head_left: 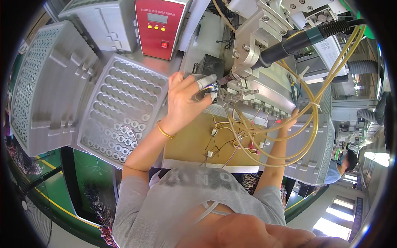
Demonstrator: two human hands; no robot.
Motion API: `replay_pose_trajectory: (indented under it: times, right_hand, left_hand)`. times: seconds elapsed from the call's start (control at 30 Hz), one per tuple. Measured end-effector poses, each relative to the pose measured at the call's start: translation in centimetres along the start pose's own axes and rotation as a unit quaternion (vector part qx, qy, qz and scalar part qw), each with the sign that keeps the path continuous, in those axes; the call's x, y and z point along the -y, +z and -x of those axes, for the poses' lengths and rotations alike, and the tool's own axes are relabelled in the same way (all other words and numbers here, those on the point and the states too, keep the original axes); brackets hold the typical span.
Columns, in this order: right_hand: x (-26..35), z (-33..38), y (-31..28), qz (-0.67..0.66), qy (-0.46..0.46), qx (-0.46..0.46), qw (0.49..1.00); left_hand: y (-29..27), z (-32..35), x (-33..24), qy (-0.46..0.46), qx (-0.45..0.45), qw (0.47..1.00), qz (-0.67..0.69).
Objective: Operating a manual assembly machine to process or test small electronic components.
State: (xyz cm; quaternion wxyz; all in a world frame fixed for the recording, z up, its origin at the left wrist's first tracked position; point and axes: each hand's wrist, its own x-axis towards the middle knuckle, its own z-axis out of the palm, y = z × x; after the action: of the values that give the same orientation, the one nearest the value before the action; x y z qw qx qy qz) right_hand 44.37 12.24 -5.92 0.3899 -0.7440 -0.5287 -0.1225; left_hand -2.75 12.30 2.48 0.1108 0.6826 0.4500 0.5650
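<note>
My left hand [182, 97], with pale covers on its fingertips and a yellow bangle at the wrist, is closed around a small dark part with coloured wires [210, 88]. The fingers hide much of this part. It is held right at the tip of a soldering head [227, 78] on a metal machine. My right hand [292, 118] reaches to the right end of the machine's metal block [271, 93], close to a small red piece [278, 121]. Yellow tubes cross in front of that arm, and its fingers are too hidden to read.
A grey moulded tray [111, 91] with ring-shaped parts in its near rows lies to the left. Stacked trays [49, 89] stand beyond it. A red control box [159, 25] is at the back. Loose wires with white connectors [214, 132] lie on a tan board [186, 144]. Yellow tubes [316, 109] loop at right.
</note>
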Motion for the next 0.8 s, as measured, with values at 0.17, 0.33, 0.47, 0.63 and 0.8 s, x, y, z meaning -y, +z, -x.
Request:
replay_pose_trajectory:
  times: [0.17, 0.33, 0.47, 0.63, 0.8]
  right_hand:
    - [-1.4, 0.0, 0.3, 0.001, 0.002, -0.008, 1.0]
    - [-3.3, -0.5, 0.9, -0.175, 0.119, 0.014, 0.977]
    - [-3.4, -0.6, 1.0, -0.28, 0.18, 0.008, 0.943]
    - [-4.1, -0.4, 1.0, -0.011, 0.025, 0.0, 1.0]
    - [-5.0, -1.0, 1.1, -0.214, 0.175, 0.01, 0.961]
  left_hand:
    - [-0.3, 0.1, -0.1, -0.018, 0.031, 0.999, -0.007]
    - [0.2, 0.0, 0.1, -0.004, 0.0, 1.0, 0.0]
    - [0.2, 0.0, 0.1, -0.007, 0.001, 1.0, 0.003]
    - [-0.1, 0.1, 0.0, -0.019, 0.027, 0.999, 0.002]
    - [0.0, 0.0, 0.0, -0.016, 0.025, 1.0, 0.004]
